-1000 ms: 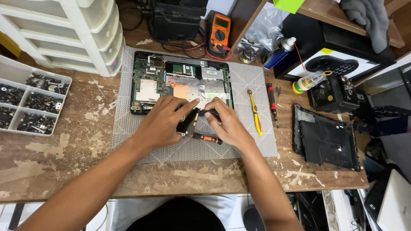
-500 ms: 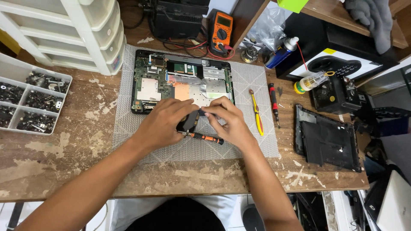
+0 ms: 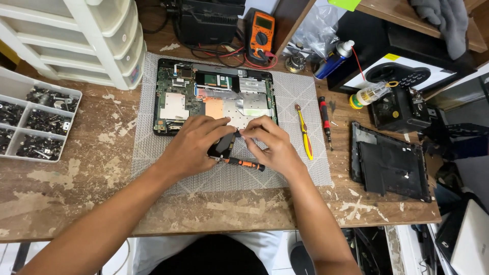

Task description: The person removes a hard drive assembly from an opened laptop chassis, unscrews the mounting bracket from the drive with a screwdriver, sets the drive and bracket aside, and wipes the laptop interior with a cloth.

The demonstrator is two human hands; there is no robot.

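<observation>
An opened laptop base [image 3: 214, 94] with its green board and metal shields bare lies on a grey mat [image 3: 300, 91]. My left hand [image 3: 191, 145] and my right hand [image 3: 272, 145] meet at its front edge, both gripping a small dark flat part [image 3: 222, 146] between the fingertips. A black and orange screwdriver [image 3: 244, 164] lies on the mat just under my hands, its handle poking out to the right below my right hand.
A yellow pry tool [image 3: 304, 133] and a red-black screwdriver [image 3: 325, 121] lie right of the laptop. A black cover panel [image 3: 389, 163] sits far right. A white parts tray [image 3: 33, 119] with screws stands at left, white drawers [image 3: 86, 38] behind it, an orange multimeter [image 3: 260, 31] at the back.
Both hands have shifted slightly toward the laptop's front edge with the dark part still between them. The screwdriver beneath them stays put.
</observation>
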